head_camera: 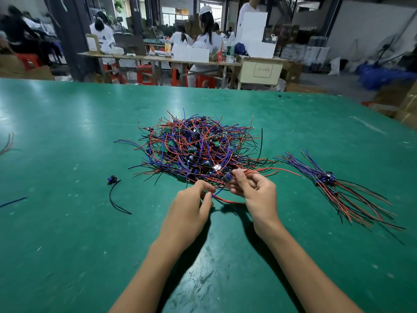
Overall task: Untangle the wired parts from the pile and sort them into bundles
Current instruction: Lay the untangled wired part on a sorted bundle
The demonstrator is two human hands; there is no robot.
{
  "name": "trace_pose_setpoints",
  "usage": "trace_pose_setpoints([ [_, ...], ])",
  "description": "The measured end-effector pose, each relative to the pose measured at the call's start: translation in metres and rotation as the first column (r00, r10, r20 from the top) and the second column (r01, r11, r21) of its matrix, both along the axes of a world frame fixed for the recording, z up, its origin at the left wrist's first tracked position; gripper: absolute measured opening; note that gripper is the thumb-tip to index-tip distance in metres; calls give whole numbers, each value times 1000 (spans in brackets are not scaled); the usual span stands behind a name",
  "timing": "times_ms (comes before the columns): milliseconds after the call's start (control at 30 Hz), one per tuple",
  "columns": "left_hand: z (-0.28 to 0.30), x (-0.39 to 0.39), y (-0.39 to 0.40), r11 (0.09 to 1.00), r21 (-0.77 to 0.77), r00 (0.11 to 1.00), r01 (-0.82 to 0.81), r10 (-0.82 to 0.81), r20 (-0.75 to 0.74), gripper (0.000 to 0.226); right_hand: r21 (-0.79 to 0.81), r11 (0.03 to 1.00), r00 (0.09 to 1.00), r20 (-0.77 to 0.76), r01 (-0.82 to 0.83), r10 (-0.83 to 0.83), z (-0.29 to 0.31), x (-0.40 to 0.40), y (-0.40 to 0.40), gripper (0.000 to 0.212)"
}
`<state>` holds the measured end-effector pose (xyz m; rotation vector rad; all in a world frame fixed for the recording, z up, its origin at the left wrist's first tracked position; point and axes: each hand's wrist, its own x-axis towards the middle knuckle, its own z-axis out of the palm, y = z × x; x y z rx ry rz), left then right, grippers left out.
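Note:
A tangled pile (pixel 198 147) of small circuit boards with red, blue and black wires lies mid-table on the green mat (pixel 67 222). At the pile's near edge my right hand (pixel 255 190) pinches a small wired part (pixel 226 177) whose red wires trail off to the right. My left hand (pixel 191 204) pinches that part's blue and red wires just below it. A sorted bundle (pixel 331 181) of aligned parts lies to the right, its wires fanned out at both ends.
A lone part with a black wire (pixel 114 190) lies left of my hands. Loose wire ends (pixel 8 143) show at the far left edge. Beyond the table's far edge people sit at benches with boxes and red stools.

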<state>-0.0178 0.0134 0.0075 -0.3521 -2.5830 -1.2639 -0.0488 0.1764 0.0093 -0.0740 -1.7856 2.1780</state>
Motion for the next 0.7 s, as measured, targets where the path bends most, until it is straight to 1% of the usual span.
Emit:
trace_pose_setpoints([
  [133,3,0,0,995,96,1000,-1,2,-7,22,-25,999,999,-1,47,-47,4,-2,4,17],
  [200,5,0,0,990,138,1000,-12,12,7,22,-48,995,996,-2,85,-85,7,-2,7,18],
  [300,7,0,0,977,214,997,-22,4,82,21,-71,988,991,2,135,-136,11,-3,13,18],
  [367,10,0,0,953,305,984,2,-56,171,23,-98,984,989,18,148,-147,12,-4,15,19],
  [467,16,2,-1,884,463,933,64,-217,286,28,-138,976,986,38,166,-163,14,-5,17,18],
  [533,18,3,-1,856,507,904,97,-289,316,32,-150,971,983,35,184,-181,15,-5,19,16],
  [600,18,4,-1,832,540,890,130,-337,306,36,-159,968,980,26,197,-195,15,-5,21,14],
  [700,17,4,-1,839,522,887,152,-349,302,41,-147,966,977,29,214,-212,15,-6,22,13],
])
